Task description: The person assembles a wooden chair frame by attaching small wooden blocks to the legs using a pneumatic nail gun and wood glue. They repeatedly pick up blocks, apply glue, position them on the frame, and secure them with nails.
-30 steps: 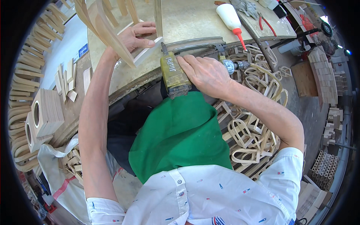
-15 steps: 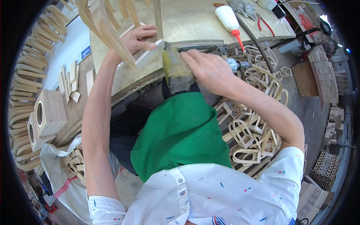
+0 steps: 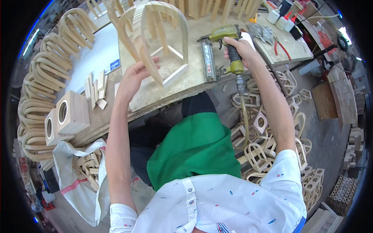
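Head view: right hand (image 3: pixel 237 51) wraps a nail gun (image 3: pixel 223 33); left hand (image 3: pixel 136 77), half-curled, holds a wooden frame (image 3: pixel 175 75), which could tip if that grip slackens.

1. The scene is bright, with mostly soft shadows on the workbench (image 3: pixel 191 79).
2. White glare (image 3: pixel 343 31) burns at the upper right; a thin light strip (image 3: pixel 31 41) glows upper left.
3. Deep shadow darkens the space beneath the workbench.
4. The metal magazine (image 3: pixel 208 60) shines.
5. Fisheye distortion curves straight edges; black rings the view.
6. Details soften toward the rim.
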`<state>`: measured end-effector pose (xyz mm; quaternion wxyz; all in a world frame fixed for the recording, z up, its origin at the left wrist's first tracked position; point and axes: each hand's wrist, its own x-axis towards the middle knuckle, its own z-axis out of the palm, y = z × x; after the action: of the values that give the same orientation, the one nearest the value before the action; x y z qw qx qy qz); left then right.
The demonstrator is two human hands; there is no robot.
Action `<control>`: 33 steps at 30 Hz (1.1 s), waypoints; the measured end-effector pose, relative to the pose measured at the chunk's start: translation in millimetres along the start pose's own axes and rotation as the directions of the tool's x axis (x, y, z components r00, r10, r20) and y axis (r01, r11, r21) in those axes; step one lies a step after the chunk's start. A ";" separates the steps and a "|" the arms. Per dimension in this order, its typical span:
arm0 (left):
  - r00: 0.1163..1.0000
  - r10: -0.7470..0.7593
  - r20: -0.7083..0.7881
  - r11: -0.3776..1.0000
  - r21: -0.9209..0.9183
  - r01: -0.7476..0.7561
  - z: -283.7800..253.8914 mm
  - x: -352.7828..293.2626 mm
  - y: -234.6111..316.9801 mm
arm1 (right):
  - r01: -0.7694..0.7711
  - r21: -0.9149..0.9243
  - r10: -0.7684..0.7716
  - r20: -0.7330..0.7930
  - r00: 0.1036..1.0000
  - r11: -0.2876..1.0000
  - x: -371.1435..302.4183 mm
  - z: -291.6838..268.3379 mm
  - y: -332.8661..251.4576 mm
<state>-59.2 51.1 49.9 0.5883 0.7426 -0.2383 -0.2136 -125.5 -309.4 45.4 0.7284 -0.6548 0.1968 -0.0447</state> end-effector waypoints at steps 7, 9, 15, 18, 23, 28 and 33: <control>0.947 -0.005 -0.320 0.992 0.118 0.045 -28.3 -31.2 -14.1 | 0.027 -0.182 -0.023 0.024 0.999 0.983 30.8 2.1 20.0; 0.917 0.077 -0.392 0.971 0.239 0.021 -30.0 -24.2 -14.7 | 0.114 -0.548 -0.152 -0.025 0.988 0.829 43.4 -3.7 29.6; 0.952 0.088 -0.292 0.937 0.347 0.020 -37.8 9.0 -16.5 | 0.369 -0.879 -0.592 0.130 0.796 0.302 4.6 13.7 26.7; 0.964 0.029 -0.264 0.942 0.329 0.062 -40.4 12.5 -19.3 | 0.527 -0.810 -0.735 0.190 0.651 0.257 -25.5 34.6 23.3; 0.930 0.143 -0.339 0.922 0.387 0.000 -32.8 -7.2 -34.7 | 0.627 -0.579 -0.592 0.285 0.754 0.521 -95.6 112.7 19.4; 0.833 0.303 -0.463 0.869 0.492 -0.043 -0.6 -37.9 -47.5 | 0.592 -0.486 -0.549 0.247 0.798 0.642 -101.5 156.3 42.5; 0.823 0.305 -0.478 0.838 0.545 0.006 3.6 -70.3 -36.2 | 0.657 -0.528 -0.645 0.244 0.724 0.538 -93.3 159.4 54.2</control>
<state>-113.5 97.9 16.3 0.4215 0.8814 -0.1689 0.1298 -166.6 -122.6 24.4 0.4242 -0.8699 -0.0640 -0.2432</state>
